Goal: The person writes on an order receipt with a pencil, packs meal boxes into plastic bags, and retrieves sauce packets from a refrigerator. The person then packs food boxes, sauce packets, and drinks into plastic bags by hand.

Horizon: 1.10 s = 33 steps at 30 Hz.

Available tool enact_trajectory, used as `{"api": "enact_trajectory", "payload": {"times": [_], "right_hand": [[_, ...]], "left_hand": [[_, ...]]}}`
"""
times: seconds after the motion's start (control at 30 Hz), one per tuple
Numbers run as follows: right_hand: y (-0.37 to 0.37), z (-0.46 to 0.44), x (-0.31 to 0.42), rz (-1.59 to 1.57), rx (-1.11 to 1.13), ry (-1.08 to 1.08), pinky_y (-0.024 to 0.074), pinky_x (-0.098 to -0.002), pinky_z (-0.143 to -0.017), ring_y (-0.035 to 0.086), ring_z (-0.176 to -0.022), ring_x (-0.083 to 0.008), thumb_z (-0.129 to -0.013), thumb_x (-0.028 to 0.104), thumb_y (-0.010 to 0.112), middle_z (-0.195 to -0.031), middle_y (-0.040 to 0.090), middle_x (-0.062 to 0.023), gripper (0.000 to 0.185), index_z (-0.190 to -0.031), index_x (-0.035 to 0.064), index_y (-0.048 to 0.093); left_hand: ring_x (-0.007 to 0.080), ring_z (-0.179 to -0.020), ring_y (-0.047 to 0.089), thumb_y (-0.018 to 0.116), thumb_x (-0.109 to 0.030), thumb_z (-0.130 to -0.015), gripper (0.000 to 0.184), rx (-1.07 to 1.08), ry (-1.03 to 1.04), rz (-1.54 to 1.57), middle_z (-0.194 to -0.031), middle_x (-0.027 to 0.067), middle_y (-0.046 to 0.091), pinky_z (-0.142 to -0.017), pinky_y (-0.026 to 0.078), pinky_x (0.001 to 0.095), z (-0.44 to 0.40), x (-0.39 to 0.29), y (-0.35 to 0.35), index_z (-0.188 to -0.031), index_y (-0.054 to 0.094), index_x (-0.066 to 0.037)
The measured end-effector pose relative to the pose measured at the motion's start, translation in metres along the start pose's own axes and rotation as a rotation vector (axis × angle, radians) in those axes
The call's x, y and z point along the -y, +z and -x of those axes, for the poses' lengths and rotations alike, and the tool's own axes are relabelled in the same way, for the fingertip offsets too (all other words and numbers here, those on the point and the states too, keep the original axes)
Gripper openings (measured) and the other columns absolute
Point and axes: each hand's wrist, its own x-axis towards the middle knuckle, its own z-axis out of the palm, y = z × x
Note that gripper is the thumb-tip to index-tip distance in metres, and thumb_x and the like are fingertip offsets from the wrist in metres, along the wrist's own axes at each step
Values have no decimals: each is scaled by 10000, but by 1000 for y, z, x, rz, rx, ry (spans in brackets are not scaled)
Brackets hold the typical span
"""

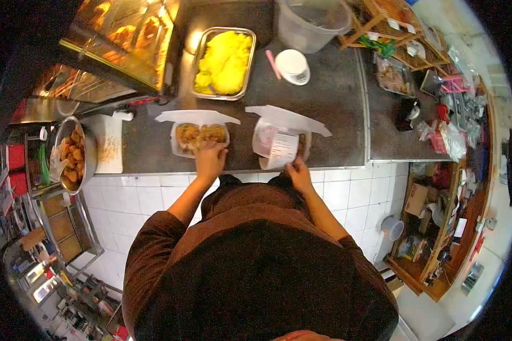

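Observation:
On the dark counter, a white takeaway box (pixel 176 149) stands with its lid flap raised at the far side and brown, fried-looking food (pixel 196 134) inside. My left hand (pixel 211 161) is at its near rim, fingers curled over the edge beside the food. To the right is a second lidded box (pixel 258 149), its flap also up. A curled white receipt (pixel 283 149) with printed lines lies across it and hides most of the contents. My right hand (pixel 299 174) pinches the receipt's lower right edge at the near side of that box.
Beyond the boxes are a metal tray (pixel 194 91) of yellow food, a white round tub (pixel 293 63) and a pink stick (pixel 273 64). Left are a white board (pixel 109 162), a metal bowl (pixel 89 165) of fried pieces and a lit display case (pixel 125 45). A large plastic bucket (pixel 307 37) stands behind.

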Motion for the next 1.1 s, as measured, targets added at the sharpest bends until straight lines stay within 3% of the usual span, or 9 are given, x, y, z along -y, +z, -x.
{"api": "enact_trajectory", "payload": {"times": [0.2, 0.27, 0.33, 0.4, 0.53, 0.6, 0.7, 0.73, 1.1], "right_hand": [[-117, -38, 74, 103, 220, -66, 502, -349, -923, 654, -1038, -227, -991, 239, 647, -1134, 702, -149, 339, -1246, 20, 605], [-158, -39, 122, 83, 196, -164, 506, -346, -909, 657, -1016, -208, -993, 222, 647, -1090, 708, -146, 314, -1235, 27, 601], [-193, -32, 168, -184, 172, -281, 510, -315, -821, 640, -935, -133, -999, 164, 636, -967, 699, -90, 216, -1168, 38, 589], [-218, -29, 180, -196, 220, -231, 495, -294, -794, 616, -917, -99, -1000, 143, 632, -947, 682, -56, 174, -1133, 43, 582], [-247, -19, 211, -159, 341, -128, 450, -241, -738, 553, -867, -38, -1013, 147, 618, -904, 636, 6, 123, -1078, 52, 576], [-253, -37, 177, -161, 373, -159, 481, -290, -754, 605, -856, -107, -978, 151, 641, -903, 649, -17, 136, -1077, 78, 584], [-246, -77, 127, 613, 278, -657, 447, -525, -916, 581, -1120, -330, -879, 293, 683, -1128, 654, -71, 258, -1079, 142, 624], [-245, -83, 97, 967, 250, -762, 403, -549, -983, 528, -1212, -293, -881, 370, 684, -1232, 611, -52, 312, -1107, 160, 641], [-321, -100, 123, 1074, 211, -433, 494, -404, -932, 614, -1118, -285, -906, 138, 693, -1121, 666, -97, 179, -1075, 81, 685]], "left_hand": [[305, -1119, 580, 706, -288, -905, 288, -256, -113, 114, -1082, 79, 703, -949, 380, 521, -35, -182, 43, -1134, 711, -115], [261, -1172, 575, 617, -345, -989, 359, -117, -196, 213, -1195, 75, 685, -1013, 386, 455, -47, -234, 32, -1205, 666, -62], [216, -1267, 531, 456, -423, -1071, 481, 527, -241, 888, -1325, 64, 630, -1087, 370, 381, -58, -280, 41, -1305, 597, -27], [213, -1301, 533, 357, -470, -1091, 602, 605, -323, 1552, -1454, 96, 525, -1129, 387, 370, -67, -328, 61, -1469, 436, -9], [265, -1291, 561, 488, -404, -1055, 611, 515, -156, 1612, -1487, 165, 500, -1087, 452, 406, -118, -409, 25, -1503, 372, -6], [298, -1270, 577, 539, -367, -1029, 625, 390, -71, 1886, -1485, 175, 503, -1069, 477, 453, -132, -427, 5, -1502, 364, 1], [352, -1257, 580, 505, -386, -1037, 655, 321, -74, 1860, -1527, 181, 452, -1056, 484, 551, -140, -424, -24, -1531, 295, -10], [352, -1257, 580, 505, -386, -1037, 655, 295, -63, 1851, -1527, 181, 452, -1056, 484, 551, -139, -426, -34, -1531, 295, -10], [358, -1205, 609, 316, -670, -1004, 804, 448, 94, 2049, -1508, 200, 460, -1027, 500, 564, -125, -411, -100, -1548, 327, -79]]}}
